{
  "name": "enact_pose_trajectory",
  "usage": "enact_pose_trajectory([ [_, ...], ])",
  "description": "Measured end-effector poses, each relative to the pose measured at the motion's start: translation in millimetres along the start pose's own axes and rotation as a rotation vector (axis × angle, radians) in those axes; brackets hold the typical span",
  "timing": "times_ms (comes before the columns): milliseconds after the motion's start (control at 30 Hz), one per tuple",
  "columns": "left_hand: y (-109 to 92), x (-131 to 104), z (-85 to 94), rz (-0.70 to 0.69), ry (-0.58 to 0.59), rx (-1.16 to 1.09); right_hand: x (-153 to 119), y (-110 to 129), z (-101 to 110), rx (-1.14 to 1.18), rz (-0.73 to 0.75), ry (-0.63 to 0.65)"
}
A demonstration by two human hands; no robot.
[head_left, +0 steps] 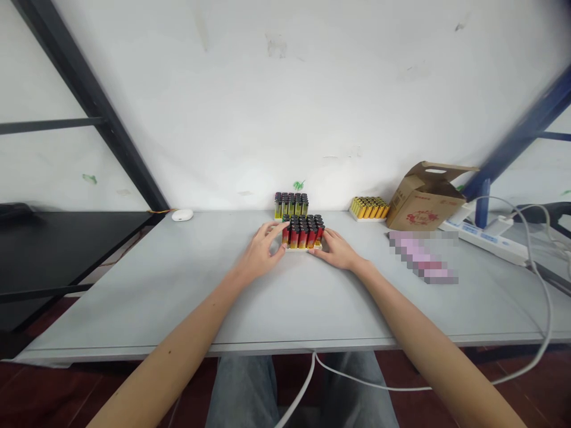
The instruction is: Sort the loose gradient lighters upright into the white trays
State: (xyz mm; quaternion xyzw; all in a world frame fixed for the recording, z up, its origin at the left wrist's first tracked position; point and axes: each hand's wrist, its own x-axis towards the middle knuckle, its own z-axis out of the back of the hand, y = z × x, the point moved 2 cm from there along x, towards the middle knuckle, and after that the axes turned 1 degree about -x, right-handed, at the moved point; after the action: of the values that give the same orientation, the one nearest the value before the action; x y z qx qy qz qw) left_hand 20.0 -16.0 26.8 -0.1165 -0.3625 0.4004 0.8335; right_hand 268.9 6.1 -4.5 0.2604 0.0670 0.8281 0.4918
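A white tray (300, 248) packed with upright red lighters (303, 238), their tops black, rests on the table in front of me. At its left side my left hand (263, 249) grips it, thumb at the near corner and fingers reaching along the side and over the lighters' edge. My right hand (338, 251) holds the right side, thumb at the near right corner. Some fingertips are hidden behind the lighters. Just behind stands a block of yellow-green lighters (291, 206) with dark tops, near the wall.
Toward the back right are a tray of yellow lighters (369, 208) and an open cardboard box (423, 205). A blurred pink item (422, 257) lies nearer. A power strip (491, 238) with white cables is at right, a white case (182, 215) at back left.
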Motion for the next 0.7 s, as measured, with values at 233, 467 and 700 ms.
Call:
enact_pose_trajectory([
  [233,7.2,-0.2,-5.2,-0.094,-0.062,0.117,0.5,-0.1,-0.6,0.0,0.008,-0.003],
  [467,8.6,0.2,-7.2,-0.071,-0.046,0.133,0.2,-1.3,-1.1,0.008,0.017,-0.014],
  [700,-0.4,0.8,-1.7,-0.04,-0.037,0.078,0.1,-0.4,-0.2,0.007,0.008,-0.003],
])
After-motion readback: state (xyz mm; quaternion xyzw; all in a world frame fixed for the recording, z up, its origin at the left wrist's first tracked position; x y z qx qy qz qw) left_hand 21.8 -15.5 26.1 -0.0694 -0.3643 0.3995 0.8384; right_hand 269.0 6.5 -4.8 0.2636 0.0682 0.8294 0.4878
